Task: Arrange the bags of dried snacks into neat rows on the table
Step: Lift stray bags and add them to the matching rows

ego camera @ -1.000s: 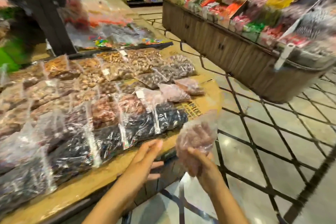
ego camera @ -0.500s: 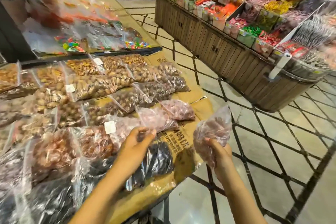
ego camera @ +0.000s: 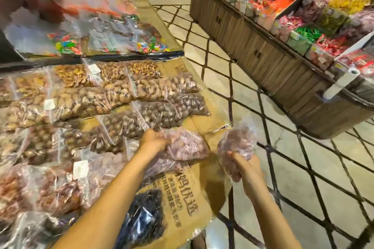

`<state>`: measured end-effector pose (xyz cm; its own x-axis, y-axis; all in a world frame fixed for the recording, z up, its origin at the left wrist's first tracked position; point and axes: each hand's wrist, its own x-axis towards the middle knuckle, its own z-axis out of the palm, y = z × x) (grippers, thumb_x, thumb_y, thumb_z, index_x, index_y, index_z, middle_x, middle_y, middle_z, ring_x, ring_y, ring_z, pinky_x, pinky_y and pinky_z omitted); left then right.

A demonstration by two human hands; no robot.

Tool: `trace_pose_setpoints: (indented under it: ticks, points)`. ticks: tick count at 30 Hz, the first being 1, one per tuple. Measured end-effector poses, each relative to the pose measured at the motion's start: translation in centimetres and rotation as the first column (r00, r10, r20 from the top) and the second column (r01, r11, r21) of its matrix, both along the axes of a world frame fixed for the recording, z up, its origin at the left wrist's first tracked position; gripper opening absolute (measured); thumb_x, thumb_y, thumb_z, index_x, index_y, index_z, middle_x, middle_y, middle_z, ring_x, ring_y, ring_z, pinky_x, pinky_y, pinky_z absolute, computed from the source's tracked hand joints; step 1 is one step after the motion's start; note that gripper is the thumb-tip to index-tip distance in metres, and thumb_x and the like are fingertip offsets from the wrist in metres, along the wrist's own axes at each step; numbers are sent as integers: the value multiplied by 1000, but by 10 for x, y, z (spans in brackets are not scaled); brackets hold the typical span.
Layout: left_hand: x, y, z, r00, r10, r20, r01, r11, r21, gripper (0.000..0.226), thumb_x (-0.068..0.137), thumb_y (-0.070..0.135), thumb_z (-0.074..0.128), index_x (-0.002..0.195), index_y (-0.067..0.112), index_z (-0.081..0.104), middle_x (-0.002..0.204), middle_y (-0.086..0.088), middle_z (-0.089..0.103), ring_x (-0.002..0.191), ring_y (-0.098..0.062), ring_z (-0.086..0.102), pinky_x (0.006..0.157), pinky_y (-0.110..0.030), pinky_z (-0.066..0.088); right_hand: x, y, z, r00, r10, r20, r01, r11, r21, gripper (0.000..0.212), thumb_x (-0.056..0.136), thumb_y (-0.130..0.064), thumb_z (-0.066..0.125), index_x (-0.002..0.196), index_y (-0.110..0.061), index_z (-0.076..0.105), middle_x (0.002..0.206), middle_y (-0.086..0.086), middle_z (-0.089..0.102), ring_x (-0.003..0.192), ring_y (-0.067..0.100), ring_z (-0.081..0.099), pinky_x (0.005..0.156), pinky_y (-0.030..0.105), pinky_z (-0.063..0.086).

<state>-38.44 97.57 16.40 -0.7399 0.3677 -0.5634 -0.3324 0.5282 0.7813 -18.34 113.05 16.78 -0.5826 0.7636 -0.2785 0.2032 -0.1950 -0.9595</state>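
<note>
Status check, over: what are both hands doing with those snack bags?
Right hand grips pinkish bag off the table edge. Left hand on pinkish bag in row. Nothing blocking.

Warm indoor light, glare on the plastic bags [ego camera: 66, 105], motion blur upper left, wide-angle bending.

Two bare forearms, long and slim, rising from the near edge — no sleeves, no watch, no bracelet. Left hand [ego camera: 152, 143] and right hand [ego camera: 248, 170] both ungloved, without rings on the fingers that show. Nothing worn anywhere in view; upper arms and clothing cut off by the frame.
</note>
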Motion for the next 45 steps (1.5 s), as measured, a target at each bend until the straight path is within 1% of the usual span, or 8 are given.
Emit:
trace_pose_setpoints:
  ticks: [8,13,16,23,28,32,39,45]
  points:
    - [47,-23,17,968,240,67,-249,949,195,7,86,0,61,88,6,57,64,-4,63,43,-10,56,39,-23,46,-57,79,6,875,469,116,-477,800,364,38,67,-8,76,98,-22,61,79,-7,67,65,1,62,55,21,49]
    - [63,-24,13,926,362,-107,-343,926,159,4,87,5,62,86,5,58,58,3,63,47,-4,55,43,-14,41,-84,97,-45,443,607,660,-844,34,535,92,58,-61,75,133,-19,43,124,0,50,121,20,38,99,32,35]
    - [68,-18,14,910,342,-237,-318,939,132,8,87,12,64,83,8,58,53,6,63,42,1,50,42,-13,39,-87,99,-56,469,680,564,-844,155,514,108,47,-83,64,135,-24,43,122,-9,45,118,9,34,98,24,31]
    - [72,-7,3,901,290,-324,-340,934,-109,20,86,28,66,83,10,58,55,5,59,50,-13,54,54,-29,43,-88,104,-56,530,730,432,-778,215,591,61,51,-52,79,99,-34,46,94,-21,37,90,3,37,72,12,28]
    - [87,12,20,589,48,-807,-434,861,-266,26,87,39,62,101,18,56,96,2,55,86,-15,54,75,-31,46,-67,103,-63,542,793,280,-742,294,603,55,52,-43,75,99,-33,49,101,-19,43,101,-3,44,79,14,35]
    - [80,57,25,854,-71,-515,-105,947,-304,28,86,51,58,90,24,63,76,9,65,65,-3,58,62,-25,49,-53,103,-68,531,809,250,-727,284,624,58,55,-41,78,105,-27,53,112,-17,44,113,-3,42,94,14,36]
    - [81,76,21,865,-37,-500,-107,961,-256,28,93,30,55,67,19,55,51,8,52,49,-11,54,61,-27,49,-46,118,-73,542,742,395,-795,298,529,116,49,-67,78,143,-26,25,135,-21,24,131,-2,15,112,21,14]
    - [78,59,31,804,-4,-595,-199,941,-275,23,93,21,56,69,18,57,62,3,60,53,-10,54,48,-17,37,-57,112,-62,464,734,496,-844,196,499,107,55,-59,78,143,-29,27,135,-11,40,127,9,31,109,29,31]
